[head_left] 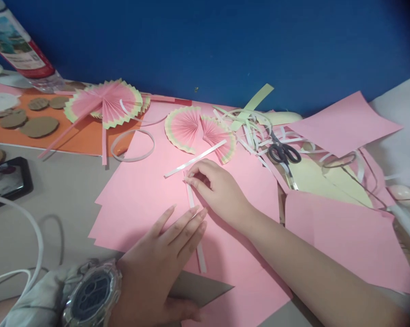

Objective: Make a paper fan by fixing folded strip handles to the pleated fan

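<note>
My left hand (167,247), with a watch (93,293) on its wrist, lies flat with fingers stretched over a narrow white strip (201,260). The strip runs lengthwise on pink paper sheets (133,200), partly covered by my fingers. At its far end, the thumb and forefinger of my right hand (221,193) are pinched together on it. Just beyond that hand, a second white strip (195,159) lies slantwise, touching the lower edge of two pleated pink paper fans (184,129) with yellow-green rims.
Pleated fans on paper sticks (104,102) lie back left, near cardboard discs (39,126) and a bottle (24,50). Scissors (284,153) rest among paper scraps at right. A tape-like ring (133,131), a phone (9,181) and a white cable (39,236) are leftward. A blue wall (205,45) stands behind.
</note>
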